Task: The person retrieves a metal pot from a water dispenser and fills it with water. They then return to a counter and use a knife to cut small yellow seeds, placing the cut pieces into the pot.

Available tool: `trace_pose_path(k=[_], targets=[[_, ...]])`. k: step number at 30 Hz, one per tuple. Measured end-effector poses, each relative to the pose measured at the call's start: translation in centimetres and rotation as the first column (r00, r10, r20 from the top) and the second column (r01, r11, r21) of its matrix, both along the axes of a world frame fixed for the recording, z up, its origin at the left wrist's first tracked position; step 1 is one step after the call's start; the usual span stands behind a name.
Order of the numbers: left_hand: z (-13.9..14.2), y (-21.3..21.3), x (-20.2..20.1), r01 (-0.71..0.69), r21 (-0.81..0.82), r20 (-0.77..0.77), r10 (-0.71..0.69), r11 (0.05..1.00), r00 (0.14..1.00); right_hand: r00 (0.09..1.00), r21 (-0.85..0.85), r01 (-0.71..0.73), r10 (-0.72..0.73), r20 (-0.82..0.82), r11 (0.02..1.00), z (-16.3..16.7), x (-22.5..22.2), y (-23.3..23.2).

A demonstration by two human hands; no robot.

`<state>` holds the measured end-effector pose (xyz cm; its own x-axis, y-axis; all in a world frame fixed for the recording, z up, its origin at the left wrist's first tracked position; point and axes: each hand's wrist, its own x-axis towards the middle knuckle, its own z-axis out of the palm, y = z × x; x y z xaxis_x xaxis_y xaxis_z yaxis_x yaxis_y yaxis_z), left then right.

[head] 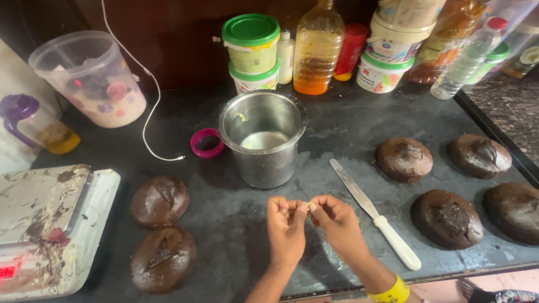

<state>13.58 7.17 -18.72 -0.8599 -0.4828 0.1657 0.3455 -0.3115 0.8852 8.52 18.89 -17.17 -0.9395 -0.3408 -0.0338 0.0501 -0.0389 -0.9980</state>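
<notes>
My left hand (285,227) and my right hand (337,221) meet over the dark counter (331,129), fingertips pinched together on a tiny pale scrap (306,206). A yellow band circles my right wrist. Just behind the hands stands a steel pot (262,137) with a little liquid in the bottom. To the right of my right hand lies a palette knife (373,212) with a white handle. Two round dark chocolate cakes (160,200) lie to the left, and several more chocolate cakes (446,217) lie to the right.
A smeared kitchen scale (48,227) sits at the left edge. A plastic jug (92,78), a white cable (147,120) and a pink ring (206,143) lie behind it. Tubs (251,47), an oil bottle (318,47) and other bottles line the back wall.
</notes>
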Motion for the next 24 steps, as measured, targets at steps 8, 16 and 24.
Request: trace_pose_path(k=[8,16,24], targets=[[4.5,-2.9,-0.9,0.201,-0.117,-0.058,-0.209,0.973,0.976,0.987,0.135,-0.088,0.104,-0.120,0.987,5.5,-2.6,0.8],[12.6,-5.8,-1.9,0.046,-0.223,-0.119,-0.074,0.974,0.990,0.978,-0.071,-0.098,0.083,-0.190,0.993,11.3,-3.8,-2.2],[11.9,-4.9,-1.6,-0.314,-0.593,-0.300,0.159,0.741,0.941,0.982,-0.436,-0.112,0.168,0.092,0.893,9.3,-3.3,-4.1]])
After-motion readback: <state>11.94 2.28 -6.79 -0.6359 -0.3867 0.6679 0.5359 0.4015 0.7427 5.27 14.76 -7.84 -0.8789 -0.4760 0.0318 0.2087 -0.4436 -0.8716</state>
